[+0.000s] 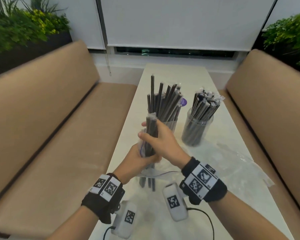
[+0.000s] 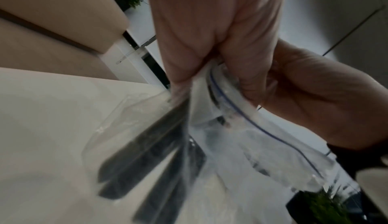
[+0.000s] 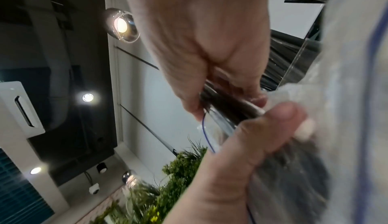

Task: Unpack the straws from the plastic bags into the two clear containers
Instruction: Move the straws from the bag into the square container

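We are well along. Both clear containers already stand packed with dark straws: the square container (image 1: 170, 124) sits just behind our hands, and the round container (image 1: 197, 130) stands to the right of it, a little apart. An emptied plastic bag (image 1: 241, 158) lies flat on the white bench (image 1: 220, 118), to the right of the round container and nearer to us, so we judge at least one bag is finished.

What is left is in our hands. Our left hand (image 1: 137, 158) grips the zip bag (image 2: 252, 128) around its middle, fingers clenched on the plastic, in front of the square container. Our right hand (image 1: 160, 141) is wrapped around a bundle of straws (image 1: 151, 135) that sticks up out of the bag's open mouth, fingers curled tight on it. The lower ends of a few straws show through the plastic below the left hand.

We judge this bundle is among the last to go in; it should be drawn clear of the bag and dropped into one of the containers. Whether more full bags wait elsewhere, we cannot tell.
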Demonstrator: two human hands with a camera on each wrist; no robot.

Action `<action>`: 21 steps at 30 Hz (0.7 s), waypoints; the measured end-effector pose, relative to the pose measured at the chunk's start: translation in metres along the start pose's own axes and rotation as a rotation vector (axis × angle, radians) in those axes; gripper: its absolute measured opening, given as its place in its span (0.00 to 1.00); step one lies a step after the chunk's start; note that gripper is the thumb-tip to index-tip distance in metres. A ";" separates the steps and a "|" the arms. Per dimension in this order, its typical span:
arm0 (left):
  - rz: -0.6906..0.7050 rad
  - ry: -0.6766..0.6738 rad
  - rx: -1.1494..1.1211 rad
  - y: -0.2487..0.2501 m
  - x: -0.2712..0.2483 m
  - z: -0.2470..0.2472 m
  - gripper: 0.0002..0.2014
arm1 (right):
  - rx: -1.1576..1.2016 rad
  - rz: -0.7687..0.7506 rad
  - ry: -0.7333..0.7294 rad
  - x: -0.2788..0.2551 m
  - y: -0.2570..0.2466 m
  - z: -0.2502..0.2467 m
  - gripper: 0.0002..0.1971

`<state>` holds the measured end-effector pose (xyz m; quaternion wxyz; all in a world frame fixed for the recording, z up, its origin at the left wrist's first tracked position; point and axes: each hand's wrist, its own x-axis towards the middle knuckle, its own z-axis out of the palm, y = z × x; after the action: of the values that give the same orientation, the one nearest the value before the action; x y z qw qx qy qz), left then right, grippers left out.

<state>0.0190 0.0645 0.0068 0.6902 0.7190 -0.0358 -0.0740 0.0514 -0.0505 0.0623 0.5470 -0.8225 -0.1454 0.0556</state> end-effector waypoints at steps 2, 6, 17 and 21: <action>0.004 -0.032 0.030 -0.002 0.000 0.004 0.08 | 0.082 -0.024 0.064 0.003 -0.002 -0.009 0.06; -0.071 -0.086 0.032 -0.012 -0.005 0.009 0.11 | 0.353 -0.046 0.074 0.006 -0.027 -0.048 0.05; -0.521 0.114 0.014 -0.041 -0.010 0.006 0.43 | 0.275 -0.494 0.368 0.061 -0.105 -0.131 0.29; -0.572 0.115 -0.002 -0.043 -0.022 -0.010 0.48 | 0.122 -0.618 0.502 0.085 -0.128 -0.137 0.09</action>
<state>-0.0036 0.0795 -0.0341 0.6428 0.7024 0.2075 -0.2246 0.1433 -0.0999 0.2390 0.6044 -0.6942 -0.2440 -0.3055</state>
